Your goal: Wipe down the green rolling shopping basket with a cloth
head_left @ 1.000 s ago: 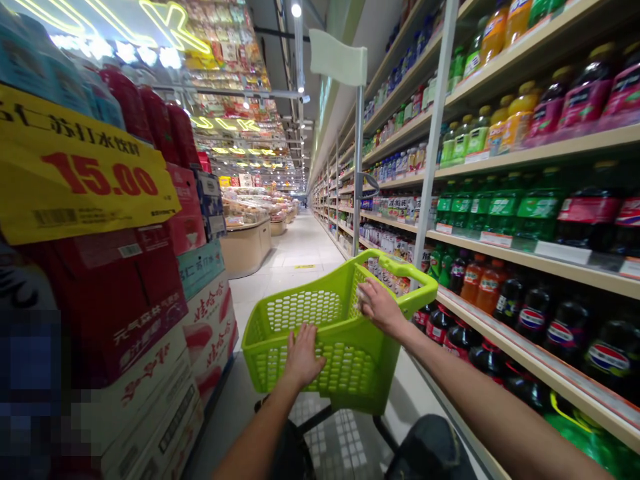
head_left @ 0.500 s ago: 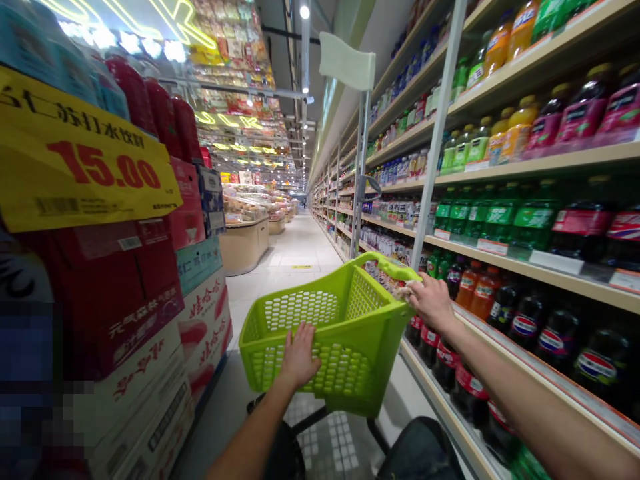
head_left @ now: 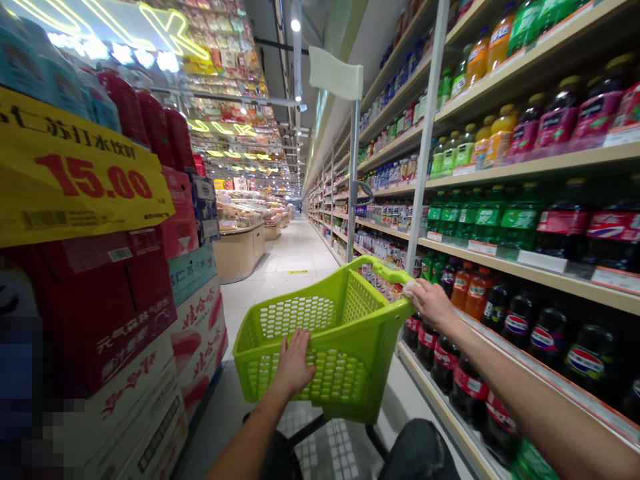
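Observation:
A lime-green plastic shopping cart [head_left: 350, 360] stands in front of me in the aisle, its basket turned sideways. My left hand [head_left: 295, 363] lies on the near rim of the basket, the fingers reaching over the edge. At the raised handle end on the right, my right hand [head_left: 433, 303] is closed round the corner of the cart, with a small whitish thing at its fingertips that I cannot make out. No goods show inside the visible part of the basket.
Shelves of bottled drinks [head_left: 505, 250] line the right side. Stacked drink cartons [head_left: 120, 300] with a yellow price sign [head_left: 85, 167] stand close on the left. Past them is a rounded display counter [head_left: 240, 253]. The tiled aisle [head_left: 295, 247] runs ahead.
The view has shifted slightly, and the cart appears a little lower and further left in it. Both hands keep their places on the cart.

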Motion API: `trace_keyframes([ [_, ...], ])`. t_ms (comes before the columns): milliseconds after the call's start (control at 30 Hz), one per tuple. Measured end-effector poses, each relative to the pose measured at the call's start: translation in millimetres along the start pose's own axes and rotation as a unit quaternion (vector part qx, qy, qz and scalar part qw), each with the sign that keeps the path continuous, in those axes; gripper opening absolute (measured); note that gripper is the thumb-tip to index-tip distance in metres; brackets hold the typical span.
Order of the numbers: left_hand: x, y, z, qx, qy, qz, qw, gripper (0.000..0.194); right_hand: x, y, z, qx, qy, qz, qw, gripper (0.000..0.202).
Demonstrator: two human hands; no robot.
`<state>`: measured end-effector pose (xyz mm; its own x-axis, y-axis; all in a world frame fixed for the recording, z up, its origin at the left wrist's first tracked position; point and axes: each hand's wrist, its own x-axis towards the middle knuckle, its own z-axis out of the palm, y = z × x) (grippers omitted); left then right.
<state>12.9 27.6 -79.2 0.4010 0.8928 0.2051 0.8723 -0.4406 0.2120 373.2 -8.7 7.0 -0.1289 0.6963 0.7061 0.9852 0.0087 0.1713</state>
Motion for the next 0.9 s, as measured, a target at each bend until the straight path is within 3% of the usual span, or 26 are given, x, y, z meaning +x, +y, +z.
trace_keyframes([
  [67,1,3,-1.1,-0.003,-0.003,-0.005,1.0,0.074,-5,11,1,-0.022,0.023,0.048,0.998,0.031],
  [100,2,4,-1.6,-0.004,-0.005,-0.006,1.0,0.074,-7,5,4,-0.019,0.029,0.046,0.998,0.031],
  [267,4,2,-2.1,0.001,-0.01,0.003,1.0,0.075,-11,-85,27,0.066,0.019,-0.076,0.995,0.025],
  [333,4,0,-2.1,0.001,-0.011,0.006,1.0,0.075,-9,-101,29,0.083,0.007,-0.111,0.99,0.025],
  [400,4,-2,-2.2,0.0,-0.015,0.007,1.0,0.075,-7,-92,26,0.071,0.004,-0.098,0.993,0.025],
  [500,5,-1,-2.5,-0.001,-0.018,0.007,1.0,0.076,-8,-57,17,0.032,0.025,-0.01,0.999,0.029],
  [567,5,1,-2.5,-0.004,-0.018,0.004,1.0,0.076,-10,-49,14,0.02,0.038,0.028,0.999,0.03],
  [633,6,3,-2.2,-0.009,-0.017,0.002,1.0,0.077,-13,-66,18,0.03,0.039,0.015,0.999,0.029],
  [733,7,3,-1.7,-0.015,-0.016,0.005,1.0,0.076,-14,-115,32,0.077,0.022,-0.075,0.994,0.024],
  [800,7,-1,-2.0,-0.016,-0.017,0.014,1.0,0.077,-12,-136,39,0.104,0.011,-0.124,0.987,0.022],
  [900,4,-9,-2.3,-0.012,-0.024,0.038,0.999,0.078,-9,-124,38,0.1,0.014,-0.105,0.989,0.024],
])
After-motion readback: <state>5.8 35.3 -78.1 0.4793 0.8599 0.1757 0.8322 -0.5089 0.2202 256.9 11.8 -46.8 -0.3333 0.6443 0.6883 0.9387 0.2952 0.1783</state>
